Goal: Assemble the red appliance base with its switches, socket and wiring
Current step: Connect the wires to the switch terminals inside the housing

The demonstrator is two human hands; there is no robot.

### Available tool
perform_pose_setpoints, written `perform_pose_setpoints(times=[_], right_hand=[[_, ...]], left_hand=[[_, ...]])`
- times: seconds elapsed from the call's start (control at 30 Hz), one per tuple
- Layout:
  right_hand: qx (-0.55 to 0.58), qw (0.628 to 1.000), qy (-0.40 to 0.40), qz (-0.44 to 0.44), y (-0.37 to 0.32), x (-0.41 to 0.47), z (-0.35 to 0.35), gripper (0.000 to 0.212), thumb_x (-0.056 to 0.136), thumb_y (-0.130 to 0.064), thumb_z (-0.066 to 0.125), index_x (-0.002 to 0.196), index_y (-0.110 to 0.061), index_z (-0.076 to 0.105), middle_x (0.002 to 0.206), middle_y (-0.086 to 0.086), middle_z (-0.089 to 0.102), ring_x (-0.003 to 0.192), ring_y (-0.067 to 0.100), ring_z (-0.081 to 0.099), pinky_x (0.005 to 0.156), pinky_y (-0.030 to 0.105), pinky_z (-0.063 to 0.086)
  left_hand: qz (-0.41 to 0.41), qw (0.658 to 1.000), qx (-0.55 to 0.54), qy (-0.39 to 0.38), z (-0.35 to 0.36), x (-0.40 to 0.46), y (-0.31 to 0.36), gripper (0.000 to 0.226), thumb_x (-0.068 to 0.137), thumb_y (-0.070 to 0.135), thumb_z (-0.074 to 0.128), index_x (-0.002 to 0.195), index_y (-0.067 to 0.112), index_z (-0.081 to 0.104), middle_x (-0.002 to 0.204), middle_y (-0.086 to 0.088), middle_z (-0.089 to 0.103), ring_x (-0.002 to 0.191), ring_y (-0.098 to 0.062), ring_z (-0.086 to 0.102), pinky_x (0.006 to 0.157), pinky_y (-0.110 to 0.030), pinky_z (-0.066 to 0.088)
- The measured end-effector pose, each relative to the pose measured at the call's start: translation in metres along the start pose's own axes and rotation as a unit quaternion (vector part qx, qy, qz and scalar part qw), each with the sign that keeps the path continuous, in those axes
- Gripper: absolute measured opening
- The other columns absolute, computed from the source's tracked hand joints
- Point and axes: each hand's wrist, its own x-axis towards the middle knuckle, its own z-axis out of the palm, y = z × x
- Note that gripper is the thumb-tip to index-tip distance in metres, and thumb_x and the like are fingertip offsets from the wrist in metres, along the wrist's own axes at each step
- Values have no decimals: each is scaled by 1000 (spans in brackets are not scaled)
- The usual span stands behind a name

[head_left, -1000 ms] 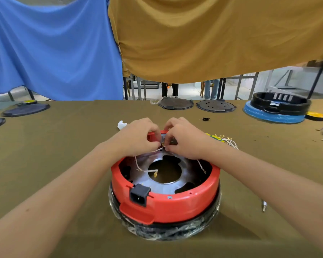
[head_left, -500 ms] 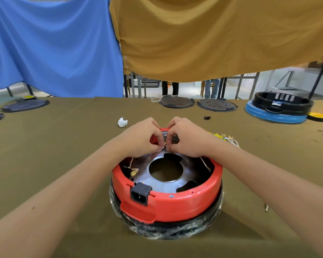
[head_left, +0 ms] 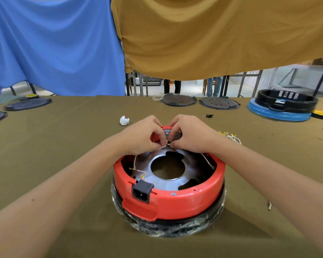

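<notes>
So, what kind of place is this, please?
Probably an assembly workshop: a cloth-covered workbench, spare round lids and another appliance base laid out, cloth screens hung behind, metal frames beyond.

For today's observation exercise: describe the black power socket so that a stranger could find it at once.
Start at the red appliance base in the middle of the olive table. On its near rim, left of centre, sits the black power socket. It is the only boxy black part on the red rim, with metal pins inside.
</notes>
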Motion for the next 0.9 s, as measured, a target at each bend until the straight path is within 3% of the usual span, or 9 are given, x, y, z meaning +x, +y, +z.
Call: perform_pose_setpoints(times=[0.1, 0.23, 0.37, 0.47, 0.63, 0.9], right_hand=[[8, 1000, 0, 3, -2, -2, -2, 13, 82, -19, 72, 90, -22, 81, 119, 0, 62, 105, 18, 58, 91, 37, 49], [8, 1000, -1, 0, -2, -4, -4, 13, 81, -18, 72, 91, -20, 81, 114, 2, 65, 102, 20, 59, 89, 39, 50], [0, 1000, -9, -6, -3, -4, -4, 16, 83, -17, 71, 94, -23, 81, 119, 0, 62, 104, 18, 57, 91, 38, 48], [-5, 1000, -17, -5, -2, -4, -4, 18, 84, -19, 70, 96, -26, 80, 125, -4, 59, 108, 17, 56, 94, 38, 47], [2, 1000, -2, -4, -3, -3, -4, 13, 82, -19, 74, 91, -23, 81, 114, 0, 65, 102, 20, 59, 89, 40, 50], [-11, 1000, -16, -1, -3, -2, -2, 12, 81, -26, 78, 93, -25, 79, 122, 0, 58, 106, 18, 56, 91, 38, 49]], left_hand=[[-2, 1000, -5, -1, -1, -1, 1, 24, 86, 21, 74, 79, 43, 67, 113, 12, 42, 96, 2, 46, 89, -21, 38], [1, 1000, -5, -4, -1, -2, 2, 25, 86, 21, 74, 79, 44, 66, 114, 12, 41, 97, 9, 44, 89, -20, 37], [-1, 1000, -7, -2, -1, -2, 2, 23, 86, 22, 74, 79, 43, 67, 115, 12, 42, 96, 4, 46, 88, -20, 36], [2, 1000, -8, -2, -1, -2, 1, 24, 86, 21, 74, 79, 43, 67, 114, 13, 41, 96, 12, 44, 86, -17, 34], [5, 1000, -7, -1, 0, -2, 1, 29, 86, 20, 74, 76, 45, 64, 112, 14, 41, 94, 24, 39, 73, -4, 32], [-19, 999, 2, 26, 1, -1, 7, 19, 77, 21, 78, 75, 37, 66, 113, 9, 46, 96, -5, 53, 84, -24, 44]])
